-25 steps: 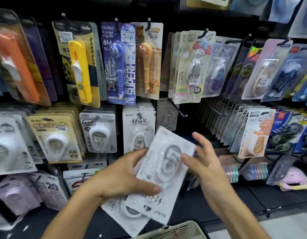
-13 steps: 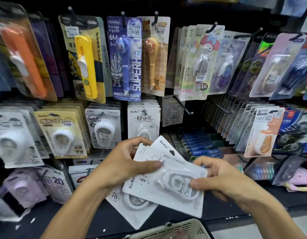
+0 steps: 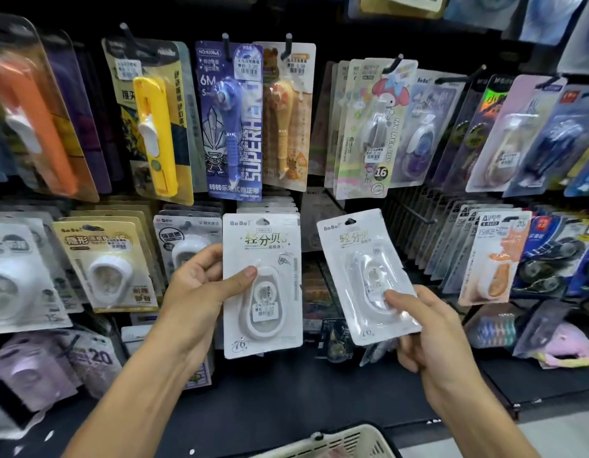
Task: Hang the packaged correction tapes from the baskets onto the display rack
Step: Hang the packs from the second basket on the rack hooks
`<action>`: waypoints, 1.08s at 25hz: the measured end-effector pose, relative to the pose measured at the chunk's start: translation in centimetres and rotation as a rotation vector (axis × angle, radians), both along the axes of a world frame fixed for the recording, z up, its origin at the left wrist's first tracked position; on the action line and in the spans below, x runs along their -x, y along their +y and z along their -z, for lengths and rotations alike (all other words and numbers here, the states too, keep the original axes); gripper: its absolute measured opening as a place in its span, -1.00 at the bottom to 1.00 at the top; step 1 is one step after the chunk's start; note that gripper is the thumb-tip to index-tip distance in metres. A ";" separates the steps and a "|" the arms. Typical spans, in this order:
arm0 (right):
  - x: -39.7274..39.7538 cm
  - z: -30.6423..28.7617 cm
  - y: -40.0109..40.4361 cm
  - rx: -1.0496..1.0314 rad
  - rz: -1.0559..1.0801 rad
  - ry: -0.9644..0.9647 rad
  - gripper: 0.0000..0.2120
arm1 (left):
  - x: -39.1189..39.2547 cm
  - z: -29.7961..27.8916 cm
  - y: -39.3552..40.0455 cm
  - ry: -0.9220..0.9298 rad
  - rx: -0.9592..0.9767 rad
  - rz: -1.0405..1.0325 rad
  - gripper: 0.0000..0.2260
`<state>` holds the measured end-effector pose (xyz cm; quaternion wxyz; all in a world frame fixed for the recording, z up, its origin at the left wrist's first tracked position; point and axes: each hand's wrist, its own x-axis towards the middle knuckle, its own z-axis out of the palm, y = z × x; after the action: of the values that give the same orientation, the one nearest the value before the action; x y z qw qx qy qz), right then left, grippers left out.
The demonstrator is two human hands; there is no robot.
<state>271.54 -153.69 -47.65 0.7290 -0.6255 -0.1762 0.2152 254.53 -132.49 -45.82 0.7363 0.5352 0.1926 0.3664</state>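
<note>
Left hand [image 3: 200, 292] grips a white correction tape pack [image 3: 262, 285], thumb across its front, pack upright in front of the rack's [image 3: 415, 213] middle row. Right hand [image 3: 422, 328] pinches a second white pack [image 3: 365, 276] at its lower edge, thumb on the blister; pack tilts left, held off the hooks, near a bare peg [image 3: 415, 213]. The two packs are apart, side by side. Cream basket [image 3: 346, 441] rim shows at bottom edge, below both hands.
</note>
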 end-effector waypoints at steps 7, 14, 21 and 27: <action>0.2 1.3 -0.2 -0.042 0.098 0.075 -0.92 | 0.1 -0.2 -0.2 -0.081 0.018 -0.044 -0.61; 0.0 1.2 0.0 -0.197 -0.046 0.064 -0.82 | -0.2 -0.3 -0.5 -0.116 0.037 -0.062 -0.61; 0.5 1.6 0.7 -0.031 0.051 0.127 -0.62 | -0.4 0.2 -0.6 -0.100 0.032 -0.060 -0.58; 4.2 2.6 2.5 0.053 -0.437 -0.021 -0.64 | -2.1 1.6 -2.6 -0.059 -0.021 0.002 -0.64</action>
<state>267.34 -151.16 -50.23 0.6467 -0.5934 -0.3092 0.3661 256.66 -135.13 -47.47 0.7364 0.5321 0.1661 0.3834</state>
